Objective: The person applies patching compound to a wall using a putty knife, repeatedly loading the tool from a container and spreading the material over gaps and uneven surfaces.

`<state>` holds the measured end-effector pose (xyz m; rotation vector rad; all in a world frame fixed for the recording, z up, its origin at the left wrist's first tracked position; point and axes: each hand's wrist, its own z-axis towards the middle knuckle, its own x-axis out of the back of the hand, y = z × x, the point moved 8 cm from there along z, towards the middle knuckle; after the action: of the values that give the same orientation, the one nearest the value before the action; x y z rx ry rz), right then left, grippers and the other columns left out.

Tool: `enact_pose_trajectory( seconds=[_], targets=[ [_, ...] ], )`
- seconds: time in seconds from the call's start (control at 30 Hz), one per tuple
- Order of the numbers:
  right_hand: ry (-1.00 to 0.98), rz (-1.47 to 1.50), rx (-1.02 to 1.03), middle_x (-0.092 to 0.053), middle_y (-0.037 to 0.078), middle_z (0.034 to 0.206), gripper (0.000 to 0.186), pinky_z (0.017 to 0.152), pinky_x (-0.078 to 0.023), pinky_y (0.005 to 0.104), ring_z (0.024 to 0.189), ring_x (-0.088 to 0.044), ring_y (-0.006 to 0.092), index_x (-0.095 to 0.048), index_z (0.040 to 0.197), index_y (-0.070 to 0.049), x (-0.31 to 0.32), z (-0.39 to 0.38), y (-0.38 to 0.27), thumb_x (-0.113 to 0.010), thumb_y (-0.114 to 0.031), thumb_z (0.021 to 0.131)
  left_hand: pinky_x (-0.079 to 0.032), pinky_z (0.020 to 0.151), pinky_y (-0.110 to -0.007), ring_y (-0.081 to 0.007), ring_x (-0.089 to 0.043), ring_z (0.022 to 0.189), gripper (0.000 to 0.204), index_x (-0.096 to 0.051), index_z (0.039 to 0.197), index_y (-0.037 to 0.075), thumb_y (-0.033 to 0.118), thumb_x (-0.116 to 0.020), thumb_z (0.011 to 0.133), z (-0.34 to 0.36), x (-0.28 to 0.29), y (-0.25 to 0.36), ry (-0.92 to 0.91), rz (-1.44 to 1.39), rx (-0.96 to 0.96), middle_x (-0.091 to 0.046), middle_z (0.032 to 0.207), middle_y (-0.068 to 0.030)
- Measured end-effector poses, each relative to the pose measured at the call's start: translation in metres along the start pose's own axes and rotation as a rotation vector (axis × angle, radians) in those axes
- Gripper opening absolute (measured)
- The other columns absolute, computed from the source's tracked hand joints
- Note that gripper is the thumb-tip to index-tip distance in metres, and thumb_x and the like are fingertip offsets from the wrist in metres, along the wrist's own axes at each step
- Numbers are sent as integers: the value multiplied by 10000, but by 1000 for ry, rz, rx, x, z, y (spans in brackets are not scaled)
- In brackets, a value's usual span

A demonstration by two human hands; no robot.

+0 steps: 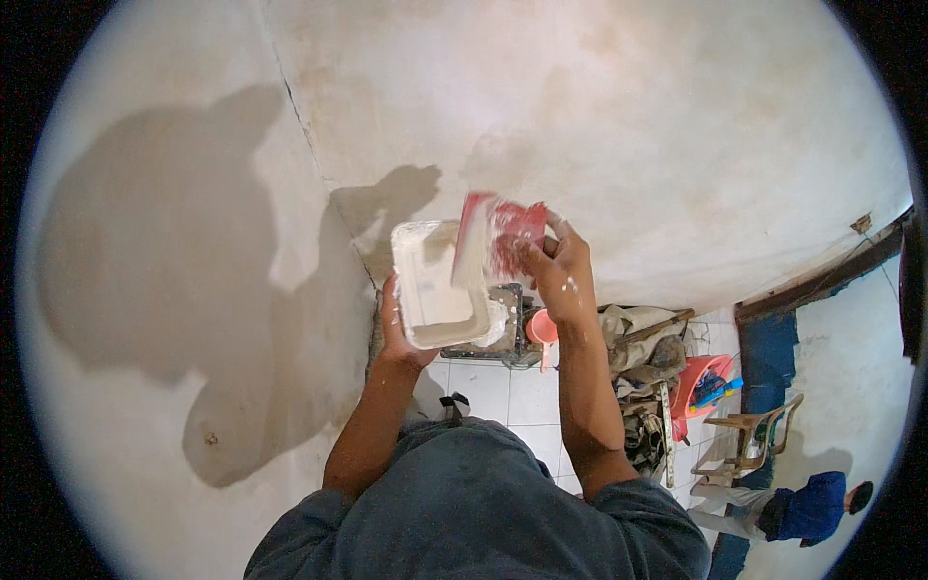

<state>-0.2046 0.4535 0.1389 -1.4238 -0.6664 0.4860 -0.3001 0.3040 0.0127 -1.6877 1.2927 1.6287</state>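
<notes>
My left hand [404, 354] is closed round the left and lower side of a white rectangular tub [406, 290], held up in front of me close to the wall. A pale paste coats its inside and is smeared over its rim and lower right corner. In my right hand [565, 273] is a flat red putty scraper [522, 224], gripped at its right edge between thumb and fingers. White paste streaks the scraper, which is slightly blurred and overlaps the tub's upper right side. White specks dot my right hand and wrist.
Pale walls [619, 126] meet at a cracked corner. Below are a dark, paste-spattered stand [505, 302], a pink dipper [543, 331], crumpled sacks [633, 324] and a pink basin [684, 391] on white floor tiles. At right stand a plastic chair [749, 425] and a person in blue [814, 507].
</notes>
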Motion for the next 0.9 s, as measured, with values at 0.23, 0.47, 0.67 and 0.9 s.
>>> enact_pose_trajectory(
  seconds=[0.23, 0.47, 0.67, 0.9],
  targets=[
    [32, -528, 192, -650, 131, 738, 499, 622, -465, 282, 656, -578, 131, -493, 1260, 85, 12, -30, 6, -571, -59, 788, -400, 1018, -444, -265, -529, 1170, 649, -467, 1352, 109, 559, -468, 885, 12, -10, -34, -126, -43, 47, -547, 1293, -88],
    [41, -450, 253, -648, 179, 744, 335, 654, -484, 347, 665, -613, 211, -592, 1071, 26, 12, -29, 13, -583, -88, 756, -405, 1022, -430, -266, -531, 1177, 637, -459, 1358, 105, 553, -429, 906, 12, -34, -52, -150, 12, 108, -540, 1304, -103],
    [54, -471, 186, -611, 256, 760, 379, 657, -483, 399, 682, -613, 379, -579, 1090, 31, 4, -34, 13, -629, -125, 749, -345, 1067, -459, -275, -473, 1248, 637, -412, 1401, 140, 553, -399, 915, 11, -30, -74, -215, 69, 140, -492, 1370, -80],
    [111, -422, 130, -612, 239, 715, 315, 627, -481, 405, 628, -615, 347, -598, 1025, 22, 42, -35, 29, -588, -111, 740, -355, 1057, -466, -280, -477, 1244, 646, -414, 1398, 130, 556, -419, 913, 10, -16, -70, -172, -13, 114, -491, 1372, -76]
  ],
)
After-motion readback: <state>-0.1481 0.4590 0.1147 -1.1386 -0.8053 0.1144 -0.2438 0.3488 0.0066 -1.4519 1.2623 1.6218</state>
